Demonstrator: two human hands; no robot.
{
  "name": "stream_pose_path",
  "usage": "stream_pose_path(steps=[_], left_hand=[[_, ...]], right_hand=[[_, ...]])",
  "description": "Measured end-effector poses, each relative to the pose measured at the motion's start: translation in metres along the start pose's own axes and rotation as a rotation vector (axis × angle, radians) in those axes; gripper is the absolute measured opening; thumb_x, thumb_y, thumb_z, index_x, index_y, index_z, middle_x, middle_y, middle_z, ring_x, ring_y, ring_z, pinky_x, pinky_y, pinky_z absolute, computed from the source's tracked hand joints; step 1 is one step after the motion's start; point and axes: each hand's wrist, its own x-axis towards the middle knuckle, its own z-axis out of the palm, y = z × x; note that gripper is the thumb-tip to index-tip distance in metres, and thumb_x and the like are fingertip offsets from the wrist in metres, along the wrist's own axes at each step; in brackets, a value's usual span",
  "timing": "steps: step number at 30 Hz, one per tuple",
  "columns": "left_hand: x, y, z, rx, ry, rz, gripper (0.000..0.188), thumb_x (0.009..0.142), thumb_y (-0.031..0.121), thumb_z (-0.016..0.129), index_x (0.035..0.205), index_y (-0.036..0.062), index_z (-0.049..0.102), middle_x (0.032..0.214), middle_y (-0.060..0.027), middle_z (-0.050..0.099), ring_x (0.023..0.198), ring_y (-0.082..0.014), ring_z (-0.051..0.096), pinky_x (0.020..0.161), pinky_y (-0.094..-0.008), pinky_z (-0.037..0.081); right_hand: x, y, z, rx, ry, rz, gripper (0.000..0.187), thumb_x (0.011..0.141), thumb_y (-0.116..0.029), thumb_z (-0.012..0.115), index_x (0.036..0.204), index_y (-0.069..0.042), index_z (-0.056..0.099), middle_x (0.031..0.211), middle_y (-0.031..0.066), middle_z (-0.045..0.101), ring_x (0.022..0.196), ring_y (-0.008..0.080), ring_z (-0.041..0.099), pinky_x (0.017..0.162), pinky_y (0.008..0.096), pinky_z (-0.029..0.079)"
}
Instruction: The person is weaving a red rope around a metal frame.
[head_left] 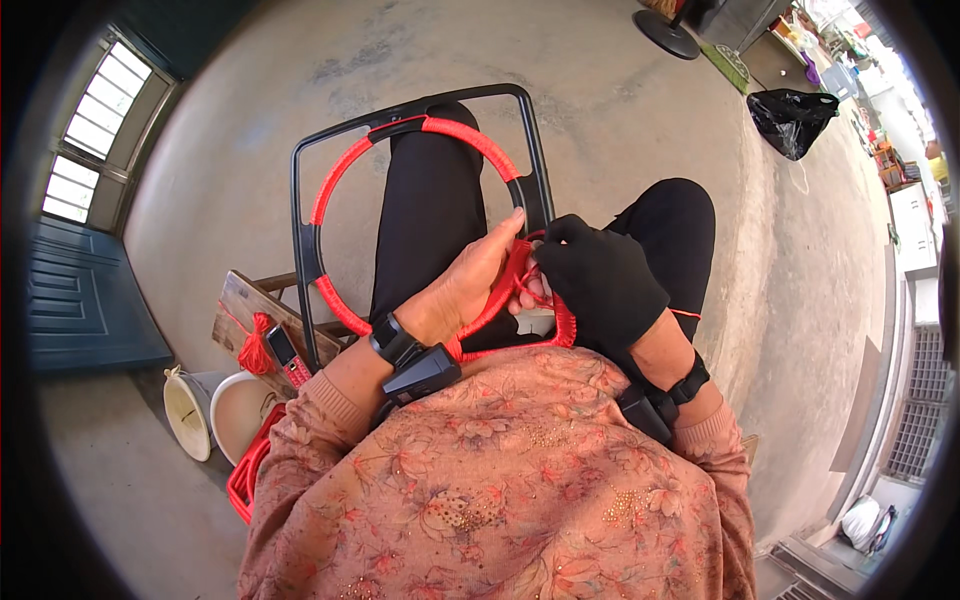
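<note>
A black metal frame (297, 215) with rounded corners rests over my lap, with a round ring (338, 178) inside it. Red cord covers several stretches of the ring, with bare black parts between them. My bare left hand (458, 288) grips the ring's right side, its thumb pointing up along it. Beside it, my right hand (606, 285), in a black glove with bare fingertips, is closed on a thin red cord (530, 283) that loops near the ring. The cord's exact path between the fingers is partly hidden.
Left of my lap, a wooden bench (238, 312) bears a bundle of red cord (257, 345) and a mobile phone (287, 350). White buckets (188, 415) and a red plastic item (240, 487) stand below. A black plastic bag (792, 122) lies on the floor at far right.
</note>
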Motion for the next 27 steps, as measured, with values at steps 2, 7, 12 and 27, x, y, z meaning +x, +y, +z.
stream_pose_path(steps=[2,7,12,27], left_hand=[[-0.001,0.001,0.001,0.016,-0.009,0.021,0.066,0.099,0.062,0.036,0.092,0.0022,0.063,0.076,-0.0113,0.066,0.054,-0.0204,0.064,0.042,-0.0269,0.045],[-0.003,0.002,0.004,-0.048,-0.001,0.046,0.061,0.1,0.057,0.039,0.098,0.0018,0.064,0.081,-0.0093,0.068,0.066,-0.0204,0.067,0.049,-0.0278,0.049],[-0.003,0.002,0.005,-0.038,-0.006,0.044,0.048,0.098,0.048,0.051,0.103,0.0026,0.066,0.091,-0.0072,0.069,0.077,-0.0179,0.068,0.053,-0.0273,0.05],[0.001,-0.004,0.003,0.096,0.046,0.115,0.024,0.096,0.023,0.064,0.105,0.0008,0.063,0.088,-0.0047,0.066,0.061,-0.0092,0.059,0.045,-0.0213,0.045]], right_hand=[[0.001,-0.001,0.001,0.101,0.059,0.018,0.013,0.082,-0.011,0.06,0.092,-0.009,0.067,0.096,0.0074,0.066,0.083,0.026,0.067,0.068,0.0347,0.052],[-0.005,0.034,0.016,0.918,0.434,0.352,0.007,0.081,-0.008,0.063,0.086,-0.004,0.064,0.089,0.0083,0.064,0.08,0.0228,0.065,0.069,0.0315,0.051],[-0.072,0.152,-0.006,1.764,0.677,0.387,0.018,0.091,-0.01,0.052,0.107,-0.002,0.058,0.09,0.0074,0.064,0.071,0.0161,0.057,0.063,0.026,0.046],[-0.139,0.131,-0.006,0.783,0.423,0.661,0.045,0.096,-0.002,0.044,0.141,-0.003,0.046,0.125,0.0054,0.06,0.097,0.01,0.054,0.085,0.0218,0.044]])
